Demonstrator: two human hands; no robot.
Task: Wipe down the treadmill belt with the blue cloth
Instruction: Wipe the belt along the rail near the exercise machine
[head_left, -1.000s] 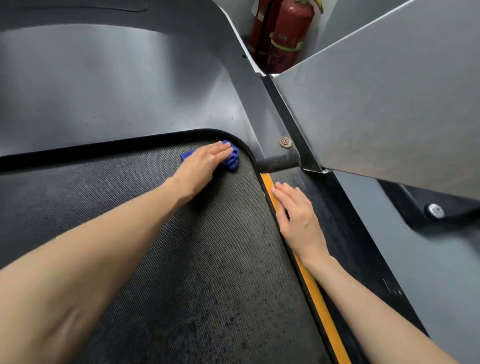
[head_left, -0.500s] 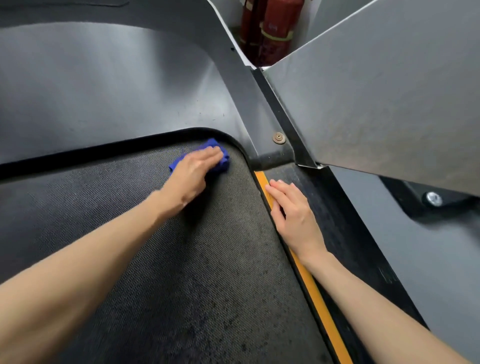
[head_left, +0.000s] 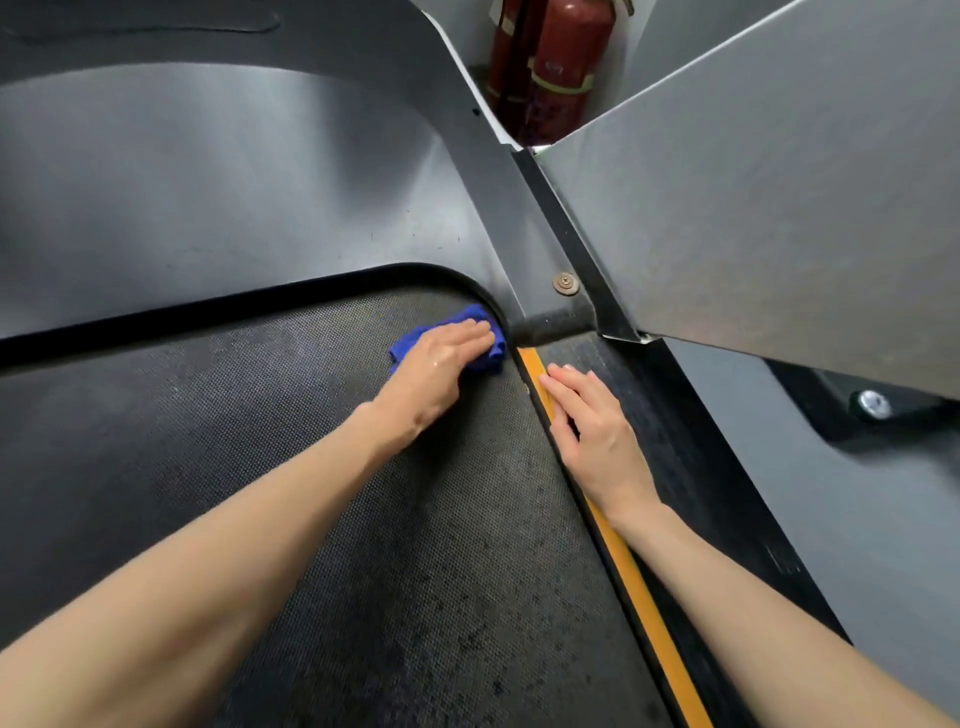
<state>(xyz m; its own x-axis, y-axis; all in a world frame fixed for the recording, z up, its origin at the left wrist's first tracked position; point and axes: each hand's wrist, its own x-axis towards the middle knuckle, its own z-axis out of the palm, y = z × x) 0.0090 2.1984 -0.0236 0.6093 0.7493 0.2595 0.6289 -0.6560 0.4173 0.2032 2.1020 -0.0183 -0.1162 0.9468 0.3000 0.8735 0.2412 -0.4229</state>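
Left grip (head_left: 441, 364) flat, fingers straight, pressing the blue cloth (head_left: 470, 316) onto the treadmill belt (head_left: 415, 571) at its front right corner, against the motor cover (head_left: 260, 182) edge. Flat palm spreads pressure, I judge. Right grip (head_left: 592, 431), fingers extended, rests on the yellow strip (head_left: 644, 587), likely bracing my lean.

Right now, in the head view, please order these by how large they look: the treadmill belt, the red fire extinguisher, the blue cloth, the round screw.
1. treadmill belt
2. fire extinguisher, partly cut off
3. blue cloth, mostly under the left hand
4. screw
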